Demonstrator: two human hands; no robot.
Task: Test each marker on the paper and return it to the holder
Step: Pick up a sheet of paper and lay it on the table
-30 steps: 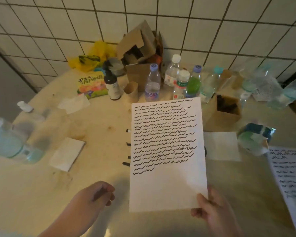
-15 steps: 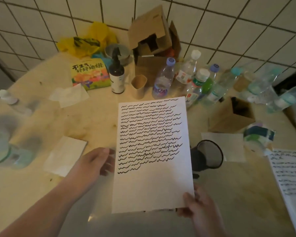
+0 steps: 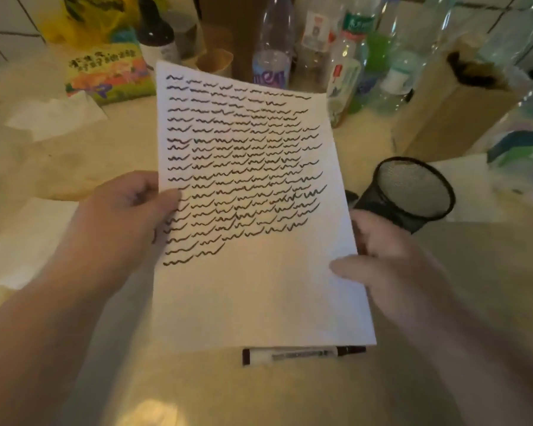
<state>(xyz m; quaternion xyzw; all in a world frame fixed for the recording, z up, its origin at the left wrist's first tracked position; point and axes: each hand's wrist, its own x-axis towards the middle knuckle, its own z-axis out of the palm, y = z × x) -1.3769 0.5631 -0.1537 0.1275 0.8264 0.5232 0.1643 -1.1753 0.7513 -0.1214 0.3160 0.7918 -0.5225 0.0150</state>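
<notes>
Head view: both hands, left (image 3: 126, 216) and right (image 3: 379, 253), grip the paper (image 3: 259, 287) above a marker (image 3: 302, 354) on the tabletop (image 3: 59, 155).

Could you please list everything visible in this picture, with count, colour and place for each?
paper: one, white with rows of black squiggles, held up at centre
marker: one, white with dark ends, on the table below the paper's lower edge
holder: one, black mesh, tilted, right of the paper
plastic bottles: several, clear, one with green liquid, behind the paper
dark bottle: one, far left
colourful pack: one, green and orange, far left
cardboard box: one, brown, far right
tissues: two, white, left
table: one, beige
left hand: pinches the paper's left edge
right hand: grips the paper's right edge
</notes>
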